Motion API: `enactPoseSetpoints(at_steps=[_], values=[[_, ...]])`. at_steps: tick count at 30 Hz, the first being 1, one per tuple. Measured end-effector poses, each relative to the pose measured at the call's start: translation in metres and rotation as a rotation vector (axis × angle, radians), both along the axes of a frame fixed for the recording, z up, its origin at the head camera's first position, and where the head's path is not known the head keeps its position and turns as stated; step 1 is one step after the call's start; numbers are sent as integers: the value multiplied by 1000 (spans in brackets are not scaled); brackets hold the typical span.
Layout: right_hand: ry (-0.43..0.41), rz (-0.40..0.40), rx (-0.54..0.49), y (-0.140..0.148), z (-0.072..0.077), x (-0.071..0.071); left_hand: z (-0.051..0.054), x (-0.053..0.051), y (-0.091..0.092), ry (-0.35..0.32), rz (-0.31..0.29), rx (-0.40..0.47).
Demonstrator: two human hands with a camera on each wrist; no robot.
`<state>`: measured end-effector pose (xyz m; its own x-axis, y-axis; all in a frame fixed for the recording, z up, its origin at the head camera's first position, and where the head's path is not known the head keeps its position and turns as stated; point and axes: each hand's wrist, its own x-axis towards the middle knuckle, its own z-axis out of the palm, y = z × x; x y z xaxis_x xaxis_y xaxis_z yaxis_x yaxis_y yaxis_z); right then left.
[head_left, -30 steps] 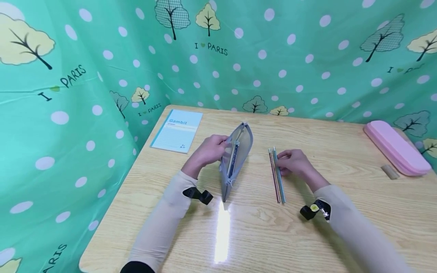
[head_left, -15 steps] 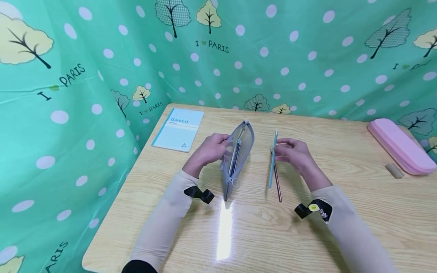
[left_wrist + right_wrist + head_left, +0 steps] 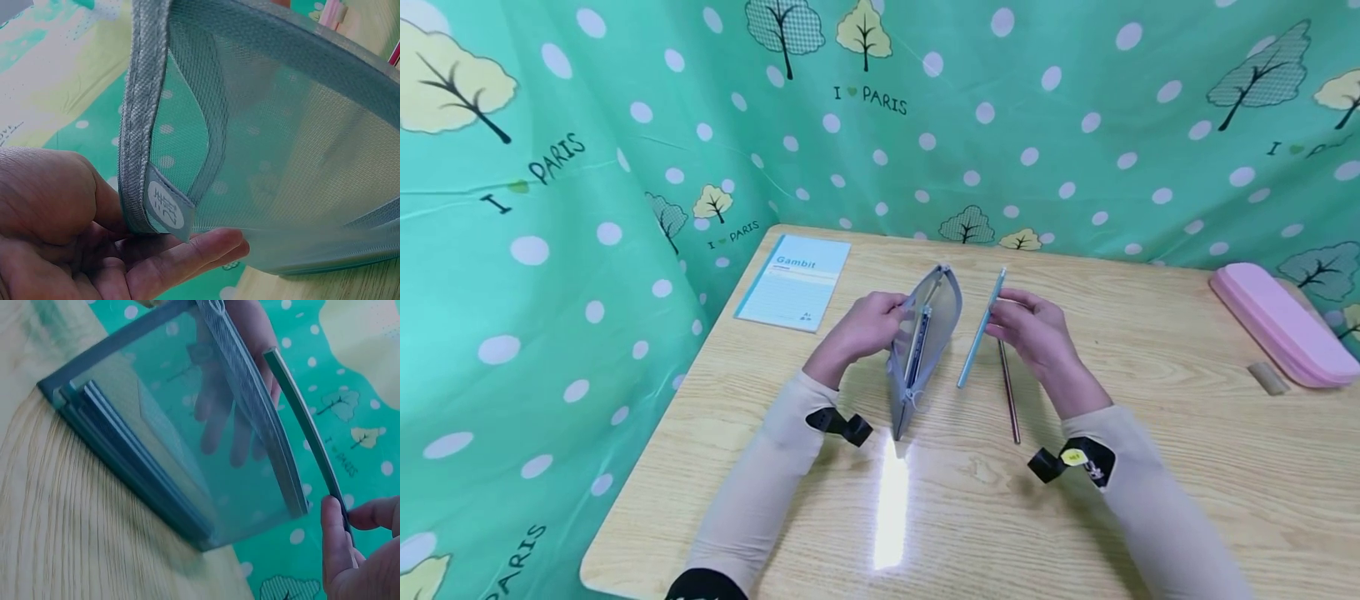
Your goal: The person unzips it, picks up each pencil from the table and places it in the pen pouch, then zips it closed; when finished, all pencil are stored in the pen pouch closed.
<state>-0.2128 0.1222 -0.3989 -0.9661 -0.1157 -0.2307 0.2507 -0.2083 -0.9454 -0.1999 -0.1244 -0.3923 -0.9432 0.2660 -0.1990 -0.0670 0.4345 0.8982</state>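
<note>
My left hand (image 3: pixel 868 323) pinches the side of a grey mesh zip pouch (image 3: pixel 942 337), which stands on edge with its mouth spread wide. Long thin items (image 3: pixel 917 346) lie inside it along the bottom; through the mesh in the right wrist view their kind is unclear. In the left wrist view a small label (image 3: pixel 167 201) hangs from the pouch's rim near the fingers. Between thumb and fingers my right hand (image 3: pixel 1037 333) holds a light blue pencil (image 3: pixel 974 350), tilted above the table just right of the pouch. Below that hand lies a dark red pencil (image 3: pixel 1011 404).
A light blue notebook (image 3: pixel 793 283) lies at the table's back left. Over on the right are a pink pencil case (image 3: pixel 1281 325) and a small grey-brown block (image 3: pixel 1267 378). A green printed curtain (image 3: pixel 1037 125) hangs behind the wooden table (image 3: pixel 970 517).
The right hand has lifted the blue pencil from beside the red one and carried it left toward the pouch. The left hand keeps its grip on the pouch, nearly still.
</note>
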Motion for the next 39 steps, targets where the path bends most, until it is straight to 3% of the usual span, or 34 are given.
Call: enactPoseSetpoints(at_steps=[12, 19, 29, 39], values=[[12, -93, -31, -36, 8, -1, -1, 1, 1, 3, 1, -11], [17, -104, -12, -51, 7, 1, -1, -1, 1, 15, -7, -16], [92, -149, 41, -64, -1, 8, -1, -2, 1, 1, -3, -23], [161, -134, 92, -63, 3, 14, -1, -2, 1, 9, -3, -21]])
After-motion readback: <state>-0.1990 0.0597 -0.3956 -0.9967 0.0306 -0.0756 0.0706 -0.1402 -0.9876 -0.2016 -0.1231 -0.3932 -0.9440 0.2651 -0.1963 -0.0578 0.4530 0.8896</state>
